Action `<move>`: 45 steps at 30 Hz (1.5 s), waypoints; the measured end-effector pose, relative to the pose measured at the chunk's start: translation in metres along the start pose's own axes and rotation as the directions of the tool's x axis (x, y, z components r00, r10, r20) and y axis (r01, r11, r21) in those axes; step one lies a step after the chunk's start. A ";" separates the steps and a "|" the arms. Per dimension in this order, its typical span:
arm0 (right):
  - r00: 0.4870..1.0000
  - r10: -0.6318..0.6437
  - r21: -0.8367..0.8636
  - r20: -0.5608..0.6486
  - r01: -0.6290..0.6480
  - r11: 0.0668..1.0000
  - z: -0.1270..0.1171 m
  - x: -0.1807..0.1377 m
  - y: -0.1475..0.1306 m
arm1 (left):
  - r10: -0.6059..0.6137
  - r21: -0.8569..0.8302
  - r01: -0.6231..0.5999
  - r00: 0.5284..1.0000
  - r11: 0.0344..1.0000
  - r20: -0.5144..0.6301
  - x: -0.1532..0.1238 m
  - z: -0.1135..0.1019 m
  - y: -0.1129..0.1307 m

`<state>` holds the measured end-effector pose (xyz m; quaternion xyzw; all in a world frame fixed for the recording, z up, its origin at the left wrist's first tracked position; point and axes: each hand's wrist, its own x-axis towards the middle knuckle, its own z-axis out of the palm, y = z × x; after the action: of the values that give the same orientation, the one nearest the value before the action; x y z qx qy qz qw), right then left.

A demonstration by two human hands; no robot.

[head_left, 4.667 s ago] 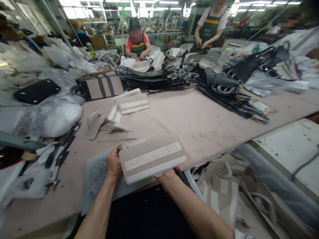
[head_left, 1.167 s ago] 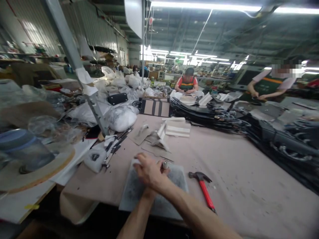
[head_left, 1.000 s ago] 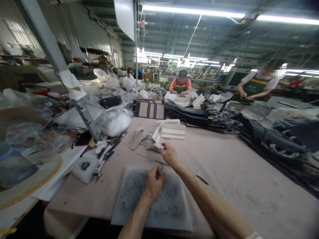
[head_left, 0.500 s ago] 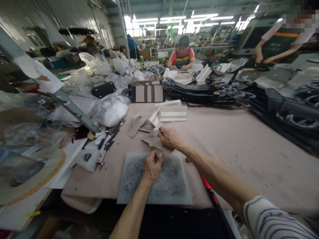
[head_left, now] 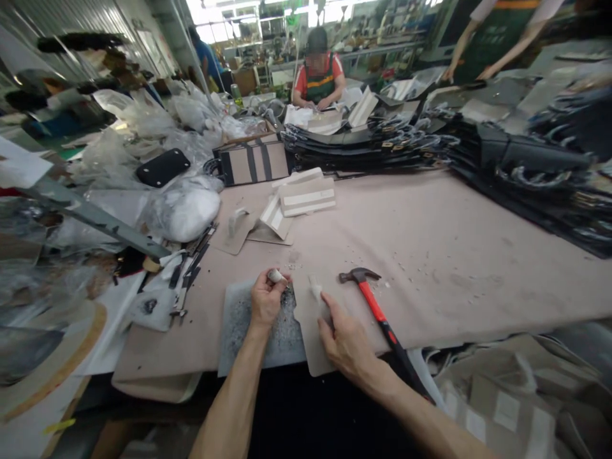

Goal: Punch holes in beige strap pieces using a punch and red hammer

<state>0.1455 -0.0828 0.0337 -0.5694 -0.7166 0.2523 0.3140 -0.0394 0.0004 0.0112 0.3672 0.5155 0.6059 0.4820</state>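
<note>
Over the speckled, pitted board (head_left: 239,328), my left hand (head_left: 266,298) is closed around a short pale cylinder (head_left: 276,275), perhaps a punch; its working end cannot be made out. My right hand (head_left: 348,338) grips a flat beige panel (head_left: 308,319) along its right side, thumb and fingers pressed to it. The panel has a notched left edge and a whitish piece near its top, and it covers the right part of the board. A claw hammer (head_left: 370,299) with a red and black handle lies just right of that hand.
More beige panels with white strips (head_left: 306,199) lie farther up the table (head_left: 406,236). Stacked black bag pieces (head_left: 373,150) line the back and right. Plastic bags (head_left: 179,207) and a slanted metal post (head_left: 105,220) are at left. A co-worker (head_left: 318,73) sits opposite.
My right hand has drawn a beige panel from the pile back toward me, onto the board. My left hand still holds the cylinder, slightly farther left. The hammer's head is now uncovered. The view has shifted.
</note>
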 end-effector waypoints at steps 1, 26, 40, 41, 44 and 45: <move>1.000 -0.009 0.010 -0.003 0.009 1.000 0.005 -0.007 0.000 | 0.001 0.012 -0.002 1.000 1.000 0.021 0.002 0.002 0.003; 0.990 0.087 0.033 0.111 -0.091 0.995 0.003 -0.015 0.001 | -0.077 0.134 0.038 0.951 0.990 0.301 0.014 0.053 -0.012; 0.991 0.082 0.040 0.108 -0.087 0.995 0.002 -0.016 0.002 | -0.055 0.166 0.002 0.948 0.986 0.315 0.014 0.053 -0.011; 0.990 0.082 0.046 0.111 -0.088 0.995 0.002 -0.016 0.001 | -0.052 0.170 -0.003 0.946 0.985 0.320 0.015 0.053 -0.011; 0.988 0.088 0.053 0.123 -0.095 0.994 0.001 -0.015 0.001 | -0.052 0.195 -0.016 0.940 0.981 0.337 0.016 0.052 -0.012; 0.988 0.091 0.054 0.125 -0.098 0.994 0.000 -0.015 0.001 | -0.055 0.206 -0.018 0.938 0.978 0.341 0.016 0.051 -0.013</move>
<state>0.1479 -0.0975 0.0305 -0.5767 -0.6988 0.3225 0.2741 0.0070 0.0298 0.0082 0.5108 0.4864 0.4708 0.5300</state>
